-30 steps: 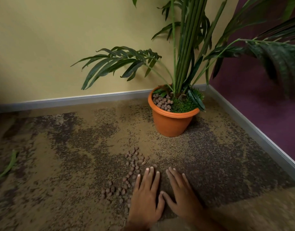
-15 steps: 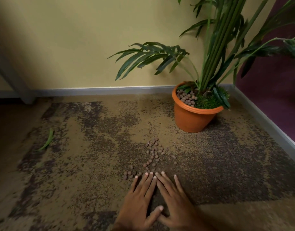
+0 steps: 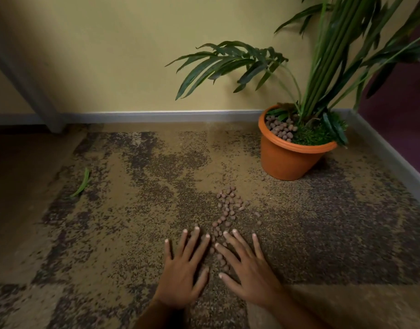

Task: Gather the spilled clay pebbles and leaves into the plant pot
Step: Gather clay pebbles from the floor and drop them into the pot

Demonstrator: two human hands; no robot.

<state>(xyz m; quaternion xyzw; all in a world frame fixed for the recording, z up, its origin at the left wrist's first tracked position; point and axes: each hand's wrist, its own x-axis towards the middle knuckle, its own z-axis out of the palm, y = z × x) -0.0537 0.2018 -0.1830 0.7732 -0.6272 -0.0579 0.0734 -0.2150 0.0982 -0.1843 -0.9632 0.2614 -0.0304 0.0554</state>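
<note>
Brown clay pebbles [image 3: 229,203] lie scattered on the carpet in a loose trail that runs down between my hands. My left hand [image 3: 184,271] rests flat on the carpet, fingers spread, holding nothing. My right hand [image 3: 247,267] lies flat beside it, fingers apart, with a few pebbles in the gap between the two hands. The orange plant pot [image 3: 287,155] stands at the back right, with pebbles and moss inside around a tall green plant. One green leaf [image 3: 81,184] lies far to the left.
A yellow wall with a grey skirting board [image 3: 156,116] runs behind. A purple wall and skirting [image 3: 391,157] close the right side. A grey post [image 3: 28,89] slants down at the far left. The plant's fronds [image 3: 228,62] hang over the carpet.
The view has swung left, so the pot sits further right. My hands have slid forward into the near end of the pebble trail and parted, with pebbles now between them.
</note>
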